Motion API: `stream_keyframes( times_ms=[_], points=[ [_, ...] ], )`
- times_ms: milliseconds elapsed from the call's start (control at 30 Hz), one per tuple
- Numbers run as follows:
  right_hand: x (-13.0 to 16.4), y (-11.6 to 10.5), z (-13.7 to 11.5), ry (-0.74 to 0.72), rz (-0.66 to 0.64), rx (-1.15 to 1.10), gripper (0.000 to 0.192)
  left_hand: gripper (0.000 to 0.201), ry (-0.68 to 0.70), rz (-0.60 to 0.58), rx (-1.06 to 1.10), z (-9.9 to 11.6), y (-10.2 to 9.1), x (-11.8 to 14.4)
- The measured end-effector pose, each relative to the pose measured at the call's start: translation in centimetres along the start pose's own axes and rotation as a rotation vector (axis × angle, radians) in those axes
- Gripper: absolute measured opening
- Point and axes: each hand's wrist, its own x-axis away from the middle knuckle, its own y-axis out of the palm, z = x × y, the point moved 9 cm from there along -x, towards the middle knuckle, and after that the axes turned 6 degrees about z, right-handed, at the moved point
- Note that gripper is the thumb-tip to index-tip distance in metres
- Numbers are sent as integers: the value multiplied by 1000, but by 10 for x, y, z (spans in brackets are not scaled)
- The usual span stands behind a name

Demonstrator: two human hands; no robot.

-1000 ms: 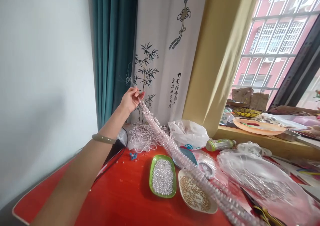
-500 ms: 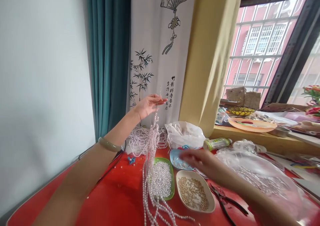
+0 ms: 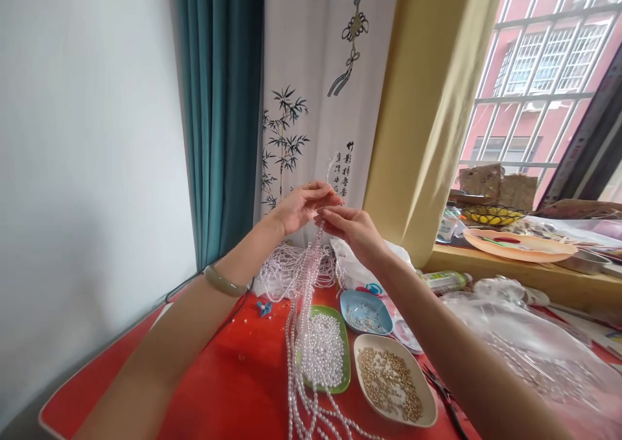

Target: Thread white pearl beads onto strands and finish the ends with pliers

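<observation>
Both your hands, left hand (image 3: 299, 207) and right hand (image 3: 350, 227), pinch the pearl strands (image 3: 304, 310) above the green tray (image 3: 346, 375); loose pearls there remain unstrung.

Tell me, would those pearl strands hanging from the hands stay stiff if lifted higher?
Probably not: the pearl strands hang limp from the left hand and curl loosely on the red table. They would likely sway and tangle, being many together.

Bright, lit by daylight from the window (image 3: 534, 83) at right. Soft shadows leftward; sharp centre, edges stretched and bowed.
</observation>
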Motion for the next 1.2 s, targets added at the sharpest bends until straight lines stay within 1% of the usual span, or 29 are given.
stream_keyframes(
  times_ms=[133, 200, 300, 400, 500, 567, 633, 700, 833, 933, 1033, 1100, 1200],
  points=[
    [-3, -3, 14, 24, -10, -7, 16, 9, 13, -36, 6, -1, 1, 0],
    [-2, -3, 18, 19, -10, 16, 17, 9, 36, -28, 11, -1, -2, -2],
    [3, -6, 23, 21, 31, 80, 18, 7, 63, 7, 19, -4, -10, -5],
    [8, -11, 21, 4, 49, 173, 19, 7, 36, 42, 9, -11, -17, -4],
    [10, -19, 13, -26, 50, 298, 17, 10, -25, 44, -49, -21, -21, 0],
    [11, -23, 12, -14, 18, 318, 16, 14, -68, 36, -112, -26, -22, 3],
    [11, -23, 15, 27, -48, 266, 17, 16, -97, 36, -164, -29, -23, 5],
    [11, -22, 21, 64, -105, 187, 18, 18, -107, 52, -194, -29, -24, 6],
    [11, -19, 30, 118, -171, 91, 17, 18, -108, 75, -230, -29, -26, 8],
    [13, -10, 32, 157, -245, 87, 22, 17, -103, 77, -236, -31, -26, 12],
    [15, 0, 31, 148, -300, 120, 26, 16, -86, 129, -200, -32, -32, 15],
    [16, 6, 33, 124, -312, 137, 25, 16, -80, 185, -162, -32, -37, 16],
    [16, 10, 42, 111, -280, 106, 20, 15, -82, 253, -143, -32, -43, 17]
  ],
)
